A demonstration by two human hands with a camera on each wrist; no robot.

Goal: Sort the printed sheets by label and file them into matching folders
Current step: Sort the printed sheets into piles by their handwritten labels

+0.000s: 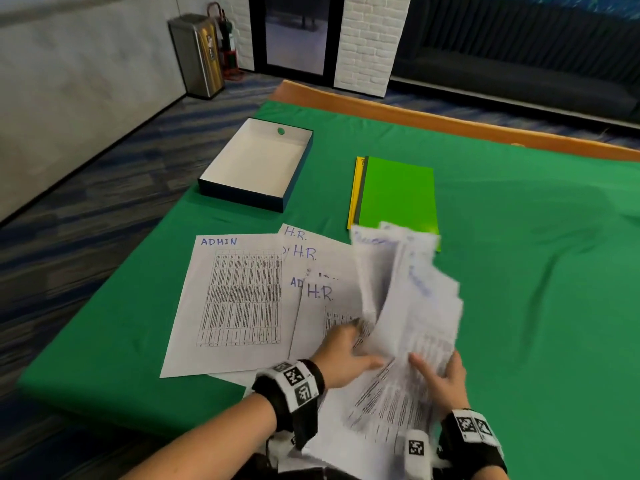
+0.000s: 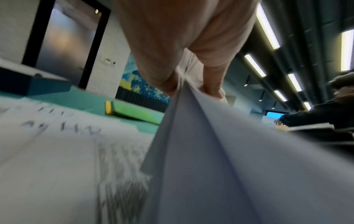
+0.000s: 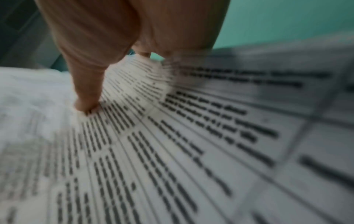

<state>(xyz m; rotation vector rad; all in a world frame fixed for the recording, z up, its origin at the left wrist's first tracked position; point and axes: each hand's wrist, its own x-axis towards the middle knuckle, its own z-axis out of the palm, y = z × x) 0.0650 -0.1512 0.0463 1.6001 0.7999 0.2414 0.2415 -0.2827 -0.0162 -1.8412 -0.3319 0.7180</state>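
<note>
A loose bundle of printed sheets (image 1: 408, 306) is raised off the green table and blurred. My left hand (image 1: 356, 337) pinches part of the bundle between thumb and fingers (image 2: 166, 84). My right hand (image 1: 440, 375) grips its near right edge, with the thumb (image 3: 86, 106) on the printed face. An ADMIN sheet (image 1: 235, 299) lies flat to the left. Overlapping H.R. sheets (image 1: 311, 258) lie beside it. A green folder (image 1: 398, 192) lies on top of a grey and a yellow folder (image 1: 353, 192) behind the bundle.
An open dark blue box (image 1: 258, 164) with a white inside stands at the back left of the green cloth (image 1: 536, 271). The table's wooden far edge (image 1: 415, 119) runs behind. Another person's dark sleeve (image 2: 316, 115) shows at the right in the left wrist view.
</note>
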